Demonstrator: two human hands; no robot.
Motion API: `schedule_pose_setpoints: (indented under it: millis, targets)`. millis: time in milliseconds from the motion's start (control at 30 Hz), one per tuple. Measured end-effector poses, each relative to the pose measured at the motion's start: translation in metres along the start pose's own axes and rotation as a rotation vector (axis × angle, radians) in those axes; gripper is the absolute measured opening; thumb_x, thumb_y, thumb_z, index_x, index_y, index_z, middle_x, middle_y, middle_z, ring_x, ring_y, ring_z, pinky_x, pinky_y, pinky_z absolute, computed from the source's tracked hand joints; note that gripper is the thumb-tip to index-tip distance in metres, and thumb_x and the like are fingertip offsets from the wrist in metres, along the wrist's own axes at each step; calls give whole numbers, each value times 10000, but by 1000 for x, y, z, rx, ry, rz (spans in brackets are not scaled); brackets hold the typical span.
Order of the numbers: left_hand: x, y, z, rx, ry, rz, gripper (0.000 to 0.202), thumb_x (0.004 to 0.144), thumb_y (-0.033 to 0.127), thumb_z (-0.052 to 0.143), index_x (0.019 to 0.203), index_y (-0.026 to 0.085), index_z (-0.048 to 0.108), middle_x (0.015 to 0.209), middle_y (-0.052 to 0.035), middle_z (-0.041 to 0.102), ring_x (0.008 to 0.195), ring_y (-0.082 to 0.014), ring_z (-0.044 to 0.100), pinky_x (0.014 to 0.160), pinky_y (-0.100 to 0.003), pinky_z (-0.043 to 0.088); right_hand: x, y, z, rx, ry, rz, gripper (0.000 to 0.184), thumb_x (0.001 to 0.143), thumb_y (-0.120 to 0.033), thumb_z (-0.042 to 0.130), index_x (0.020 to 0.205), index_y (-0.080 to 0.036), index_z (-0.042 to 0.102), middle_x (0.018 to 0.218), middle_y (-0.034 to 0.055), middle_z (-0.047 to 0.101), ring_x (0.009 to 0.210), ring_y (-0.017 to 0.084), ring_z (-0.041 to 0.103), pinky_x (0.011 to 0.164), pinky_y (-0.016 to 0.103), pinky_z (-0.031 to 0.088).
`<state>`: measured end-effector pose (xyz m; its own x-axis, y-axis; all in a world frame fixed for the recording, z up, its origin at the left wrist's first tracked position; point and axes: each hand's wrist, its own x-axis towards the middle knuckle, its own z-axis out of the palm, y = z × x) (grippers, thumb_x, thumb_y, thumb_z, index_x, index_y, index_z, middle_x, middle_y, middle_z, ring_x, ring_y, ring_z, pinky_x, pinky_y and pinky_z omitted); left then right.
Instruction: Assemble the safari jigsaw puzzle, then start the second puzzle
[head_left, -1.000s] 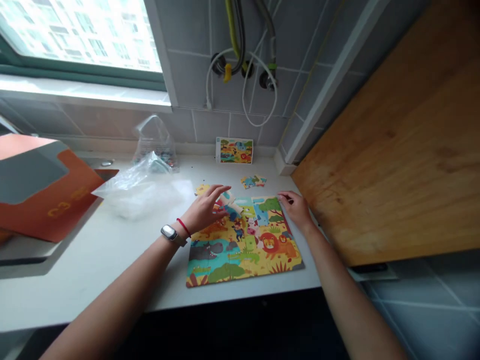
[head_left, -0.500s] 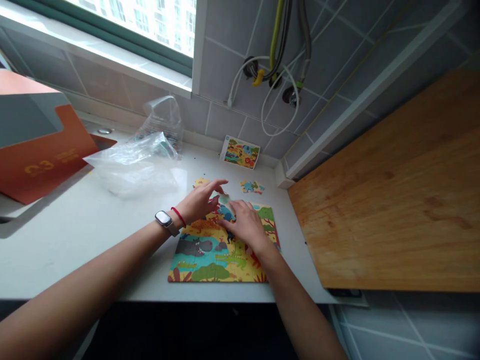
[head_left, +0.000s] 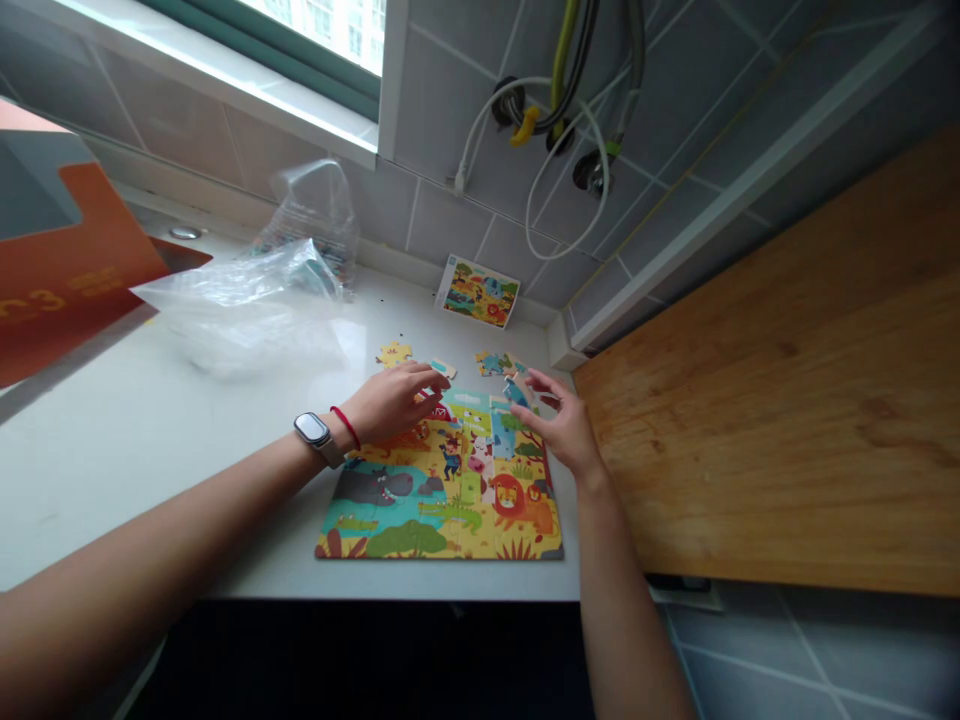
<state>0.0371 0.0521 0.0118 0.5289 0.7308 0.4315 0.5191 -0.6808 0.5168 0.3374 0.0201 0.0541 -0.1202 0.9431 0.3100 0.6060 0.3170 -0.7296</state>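
Observation:
A colourful animal jigsaw puzzle [head_left: 450,510] lies on the counter, largely joined, with hippo, crocodile and lion pictures. My right hand [head_left: 564,425] pinches a blue puzzle piece [head_left: 516,390] between thumb and fingers, tilted above the puzzle's upper right part. Over the upper left part is my left hand [head_left: 394,402], its fingers loosely bent and nothing visible in them. Just beyond those fingertips lies a pale piece [head_left: 444,369]. A yellow piece [head_left: 394,354] sits behind the left hand, and joined blue-and-yellow pieces [head_left: 491,363] are near the right hand.
A picture card [head_left: 480,292] leans on the tiled wall. Clear plastic bags [head_left: 247,290] and an orange box [head_left: 82,260] stand on the left. A wooden board [head_left: 787,400] borders the right side; cables and hoses [head_left: 559,120] hang above.
My right hand has moved right, away from my left hand, and now shows a blue piece in its fingers. My left hand's fingers have bent more. The view has shifted slightly.

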Motion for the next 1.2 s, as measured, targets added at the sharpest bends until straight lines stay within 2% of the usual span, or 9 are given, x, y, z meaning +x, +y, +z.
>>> schedule_pose_setpoints:
  millis: [100,233,333,533,700,767,933,1033,1200]
  targets:
    - [-2,6,5,0,-47,61,196,1007,252,529,1079,202,704,1007,-87,727,911,-211,676,806,-354,563,-13,1,0,-15,-165,-71,614,801,-369,858,1379,-287,669,1299,82,685,1202,257,643,1064,425,503]
    - [-4,12,9,-18,-100,102,217,1036,312,523,1074,210,711,974,-85,710,943,-223,665,849,-371,560,-25,-6,19,-123,-355,-133,671,789,-309,885,1417,-296,647,1240,74,703,1242,267,591,1119,452,460]
    - [-5,13,11,-39,-159,106,228,1032,326,528,1085,218,721,1006,-90,714,963,-234,669,877,-389,557,-27,-7,26,-159,-425,-133,701,789,-317,893,1439,-313,629,1293,77,689,1278,271,567,1136,465,447]
    - [-5,16,16,-96,-177,152,205,1010,339,585,1076,239,751,1071,-83,731,980,-227,675,919,-396,541,-27,-1,19,-162,-427,-123,701,776,-363,902,1427,-334,643,1360,83,673,1333,285,548,1171,502,413]
    - [-5,17,16,-67,-221,177,209,1015,331,584,1117,237,741,1135,-87,726,1058,-238,673,984,-412,530,-27,1,19,-149,-393,-127,583,789,-309,889,1342,-281,709,1295,88,715,1269,267,598,1137,460,448]
    - [-7,16,17,-47,-222,162,248,1014,342,589,1200,236,715,1185,-97,717,1096,-251,668,1003,-423,527,-25,3,21,-148,-347,-121,535,805,-272,866,1319,-273,721,1276,86,728,1250,258,613,1127,449,455]
    - [-12,11,23,-8,-113,80,592,984,399,642,1522,217,477,1349,-146,653,1229,-299,627,1029,-458,524,-18,14,28,-154,-198,-88,468,836,-263,819,1296,-264,732,1328,94,713,1272,257,611,1136,447,446]
    - [-11,9,23,7,-101,75,495,994,384,625,1454,221,547,1300,-133,675,1194,-290,635,1034,-467,521,-10,17,32,-148,-208,-75,463,832,-261,817,1289,-263,737,1329,91,713,1267,253,619,1138,435,449]
    - [-7,9,18,-64,-117,118,230,998,344,614,1166,251,739,1187,-100,712,1105,-258,642,1005,-448,530,1,15,38,-176,-265,-87,474,827,-261,826,1293,-259,739,1309,89,730,1275,262,611,1155,456,444]
